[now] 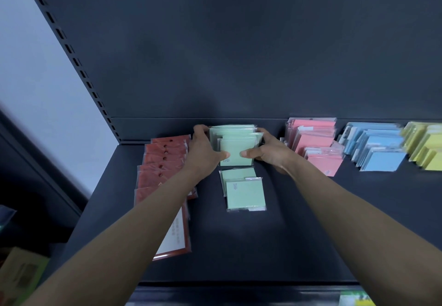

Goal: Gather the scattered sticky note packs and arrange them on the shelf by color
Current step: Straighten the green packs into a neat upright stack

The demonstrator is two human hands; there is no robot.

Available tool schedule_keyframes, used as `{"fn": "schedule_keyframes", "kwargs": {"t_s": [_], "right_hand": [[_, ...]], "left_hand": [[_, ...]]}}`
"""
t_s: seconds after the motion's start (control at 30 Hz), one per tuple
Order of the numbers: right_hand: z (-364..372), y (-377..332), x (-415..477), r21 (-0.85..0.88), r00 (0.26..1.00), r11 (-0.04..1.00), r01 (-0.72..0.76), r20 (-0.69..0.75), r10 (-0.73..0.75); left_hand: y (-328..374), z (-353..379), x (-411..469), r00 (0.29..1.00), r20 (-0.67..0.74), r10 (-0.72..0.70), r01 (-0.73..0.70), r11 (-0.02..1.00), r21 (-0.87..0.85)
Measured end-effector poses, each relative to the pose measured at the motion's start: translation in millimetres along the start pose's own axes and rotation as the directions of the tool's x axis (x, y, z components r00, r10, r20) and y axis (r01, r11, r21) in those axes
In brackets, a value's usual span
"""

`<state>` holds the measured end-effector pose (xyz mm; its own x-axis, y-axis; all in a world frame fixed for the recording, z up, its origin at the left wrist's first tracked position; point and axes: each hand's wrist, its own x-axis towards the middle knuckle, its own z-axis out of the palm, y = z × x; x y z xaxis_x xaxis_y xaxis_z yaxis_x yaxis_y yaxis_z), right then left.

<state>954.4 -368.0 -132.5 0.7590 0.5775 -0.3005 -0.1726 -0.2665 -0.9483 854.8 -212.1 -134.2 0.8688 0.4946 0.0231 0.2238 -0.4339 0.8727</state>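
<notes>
Where the dark shelf (239,246) comes nearest the camera, two loose green packs (244,193) are seen lying flat and overlapping, just in front of the green stack (235,142). To the left of that stack, a row of red packs (162,169) is laid out front to back, partly hidden by the left forearm. The green stack itself is held between both hands: the left hand (205,152) is curled round its left edge and the right hand (269,151) round its right edge, with both thumbs pressed on the front pack. To the right of the stack, pink packs (313,143), then blue packs (375,149), then yellow packs (424,149) are ranged in separate groups. Behind the stack, the shelf's back panel (239,54) is seen.
</notes>
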Motion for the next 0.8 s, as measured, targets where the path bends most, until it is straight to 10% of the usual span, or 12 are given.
{"fn": "schedule_keyframes", "kwargs": {"t_s": [0.63,0.8], "right_hand": [[2,14,-6,0.014,0.997,0.997,0.080,-0.009,-0.080],[0,12,-3,0.041,0.998,0.998,0.054,-0.012,-0.054]], "left_hand": [[-4,1,-8,0.989,0.147,0.014,-0.005,0.998,-0.063],[0,-10,-4,0.978,0.195,-0.081,0.147,0.923,-0.355]]}}
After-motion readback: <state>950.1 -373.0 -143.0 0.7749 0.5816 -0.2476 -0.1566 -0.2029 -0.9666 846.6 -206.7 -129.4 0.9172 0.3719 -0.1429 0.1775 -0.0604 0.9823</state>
